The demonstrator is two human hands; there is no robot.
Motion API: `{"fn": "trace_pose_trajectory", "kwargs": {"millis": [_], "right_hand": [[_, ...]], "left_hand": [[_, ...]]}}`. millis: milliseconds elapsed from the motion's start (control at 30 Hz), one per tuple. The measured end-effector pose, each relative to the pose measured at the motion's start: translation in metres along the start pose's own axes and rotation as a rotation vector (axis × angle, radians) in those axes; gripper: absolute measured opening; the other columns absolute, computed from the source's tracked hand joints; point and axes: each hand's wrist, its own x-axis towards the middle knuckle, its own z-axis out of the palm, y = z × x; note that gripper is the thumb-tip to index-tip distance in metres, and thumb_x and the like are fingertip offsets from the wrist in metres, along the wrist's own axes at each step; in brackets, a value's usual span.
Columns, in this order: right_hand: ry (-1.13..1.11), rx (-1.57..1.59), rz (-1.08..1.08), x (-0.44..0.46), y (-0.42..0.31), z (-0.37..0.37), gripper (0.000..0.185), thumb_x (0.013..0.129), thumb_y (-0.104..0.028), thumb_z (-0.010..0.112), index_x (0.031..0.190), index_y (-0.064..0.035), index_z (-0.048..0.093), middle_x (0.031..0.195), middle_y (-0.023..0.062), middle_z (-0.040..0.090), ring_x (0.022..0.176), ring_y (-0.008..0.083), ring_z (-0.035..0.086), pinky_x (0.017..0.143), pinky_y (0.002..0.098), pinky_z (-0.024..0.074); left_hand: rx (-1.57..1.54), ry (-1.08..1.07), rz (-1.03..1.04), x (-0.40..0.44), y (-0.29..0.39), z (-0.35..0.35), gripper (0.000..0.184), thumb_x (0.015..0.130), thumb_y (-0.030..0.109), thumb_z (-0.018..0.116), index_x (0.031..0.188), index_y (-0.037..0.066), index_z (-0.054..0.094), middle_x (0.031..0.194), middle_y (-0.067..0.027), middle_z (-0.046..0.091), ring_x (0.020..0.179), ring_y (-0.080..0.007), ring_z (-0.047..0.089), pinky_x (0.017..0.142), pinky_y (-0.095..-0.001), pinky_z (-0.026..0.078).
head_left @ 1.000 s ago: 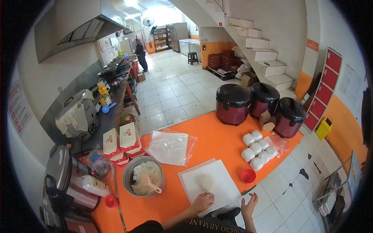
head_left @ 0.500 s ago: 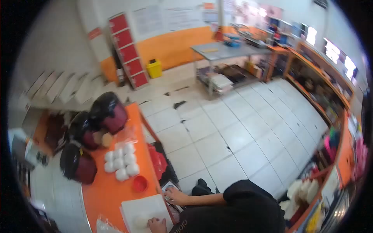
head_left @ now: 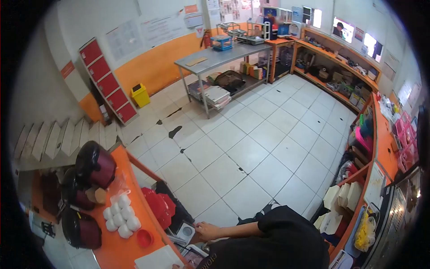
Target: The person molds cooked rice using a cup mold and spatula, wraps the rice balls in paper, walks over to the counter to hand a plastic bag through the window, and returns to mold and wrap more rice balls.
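Note:
Near the lower middle, my right hand (head_left: 207, 231) is beside a small pale device with a round plate, like a kitchen scale (head_left: 185, 232). Its fingers look curled; whatever may be in them is hidden. Only a sliver of my left hand (head_left: 176, 266) shows at the bottom edge, by a white sheet or board (head_left: 156, 258) on the orange table (head_left: 112, 251). Several white rounded packs (head_left: 118, 219) sit close together on that table, a red bowl (head_left: 144, 238) beside them.
Dark red rice cookers (head_left: 95, 164) with black lids line the table's far side. Red plastic items (head_left: 157, 206) are beside its edge. A steel table (head_left: 210, 62) stands beyond the tiled floor (head_left: 251, 152). Orange shelves (head_left: 333, 74) run along the right, with a yellow bag (head_left: 366, 231) nearer.
The view has swung right and up, so the table sits lower and further left. My left hand has mostly left the picture. The scale-like device shows more beside my right hand.

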Motion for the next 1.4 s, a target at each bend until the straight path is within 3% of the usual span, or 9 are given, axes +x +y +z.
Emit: {"fn": "trace_pose_trajectory", "kwargs": {"millis": [300, 400, 467, 600, 800, 867, 1000, 1200, 1400], "right_hand": [[-0.149, 0.259, 0.393, -0.095, 0.084, -0.129, 0.035, 0.080, -0.027, 0.058, 0.110, -0.0115, 0.047, 0.113, 0.0159, 0.047, 0.103, 0.0321, 0.048, 0.084, 0.0423, 0.0425], [-0.080, 1.144, 0.717, -0.134, 0.091, -0.192, 0.046, 0.083, -0.036, 0.055, 0.120, -0.0103, 0.045, 0.122, 0.0153, 0.046, 0.112, 0.0268, 0.046, 0.092, 0.0389, 0.0393], [0.009, 1.678, 0.053, -0.164, 0.097, -0.220, 0.059, 0.087, -0.048, 0.044, 0.127, -0.0052, 0.040, 0.129, 0.0132, 0.042, 0.118, 0.0235, 0.041, 0.098, 0.0362, 0.0345], [0.171, 1.755, 0.329, -0.192, 0.055, -0.320, 0.066, 0.089, -0.054, 0.032, 0.127, -0.0001, 0.038, 0.134, 0.0126, 0.036, 0.120, 0.0228, 0.038, 0.100, 0.0354, 0.0321], [0.270, 1.997, 0.202, -0.218, 0.090, -0.346, 0.065, 0.089, -0.055, 0.029, 0.126, -0.0034, 0.040, 0.132, 0.0124, 0.039, 0.118, 0.0230, 0.042, 0.101, 0.0370, 0.0296], [0.154, 2.189, -0.124, -0.220, 0.148, -0.319, 0.063, 0.089, -0.055, 0.028, 0.124, -0.0051, 0.042, 0.127, 0.0110, 0.043, 0.115, 0.0228, 0.045, 0.102, 0.0369, 0.0297], [0.371, 2.006, 0.385, -0.197, 0.148, -0.369, 0.063, 0.088, -0.056, 0.027, 0.126, -0.0065, 0.039, 0.125, 0.0091, 0.045, 0.114, 0.0239, 0.045, 0.101, 0.0375, 0.0323], [0.387, 1.809, 0.499, -0.187, 0.248, -0.424, 0.067, 0.088, -0.059, 0.026, 0.126, -0.0071, 0.041, 0.129, 0.0067, 0.043, 0.114, 0.0232, 0.046, 0.095, 0.0338, 0.0370], [0.656, 0.050, 1.355, -0.354, 0.394, -0.344, 0.037, 0.082, -0.037, 0.050, 0.094, -0.0048, 0.064, 0.094, 0.0174, 0.062, 0.101, 0.0331, 0.053, 0.088, 0.0403, 0.0405]], "left_hand": [[-0.300, -0.378, 0.714, 0.003, 0.267, -0.071, 0.051, 0.076, 0.035, 0.064, 0.113, 0.003, 0.049, 0.107, -0.0157, 0.056, 0.102, -0.0255, 0.053, 0.083, -0.0341, 0.043], [-0.352, -0.735, 0.935, -0.013, 0.351, -0.065, 0.050, 0.085, 0.033, 0.055, 0.123, 0.005, 0.041, 0.118, -0.0135, 0.050, 0.108, -0.0225, 0.051, 0.087, -0.0335, 0.043], [-0.391, -0.896, 1.062, -0.018, 0.393, -0.049, 0.045, 0.088, 0.030, 0.051, 0.124, 0.005, 0.040, 0.122, -0.0114, 0.048, 0.109, -0.0211, 0.050, 0.089, -0.0334, 0.042], [-0.423, -1.333, 1.124, -0.033, 0.459, -0.028, 0.037, 0.093, 0.026, 0.041, 0.125, 0.006, 0.040, 0.127, -0.0081, 0.042, 0.113, -0.0197, 0.045, 0.093, -0.0322, 0.040], [-0.348, -1.274, 1.039, -0.019, 0.525, -0.036, 0.038, 0.094, 0.026, 0.039, 0.126, 0.006, 0.037, 0.122, -0.0083, 0.047, 0.111, -0.0197, 0.047, 0.093, -0.0324, 0.040], [-0.442, -1.289, 0.991, 0.006, 0.537, -0.031, 0.037, 0.093, 0.029, 0.040, 0.122, 0.005, 0.041, 0.121, -0.0080, 0.049, 0.113, -0.0172, 0.045, 0.093, -0.0294, 0.039], [-0.456, -1.288, 0.954, 0.043, 0.566, -0.042, 0.039, 0.094, 0.027, 0.040, 0.125, 0.004, 0.037, 0.122, -0.0097, 0.048, 0.114, -0.0180, 0.046, 0.093, -0.0302, 0.039], [-0.394, -0.958, 0.967, 0.123, 0.639, -0.050, 0.040, 0.090, 0.028, 0.048, 0.119, 0.001, 0.044, 0.117, -0.0112, 0.052, 0.108, -0.0197, 0.050, 0.088, -0.0309, 0.041], [-0.108, -0.686, 1.044, 0.165, 0.766, -0.057, 0.048, 0.084, 0.036, 0.056, 0.117, 0.001, 0.047, 0.116, -0.0154, 0.052, 0.106, -0.0242, 0.052, 0.084, -0.0333, 0.044]]}}
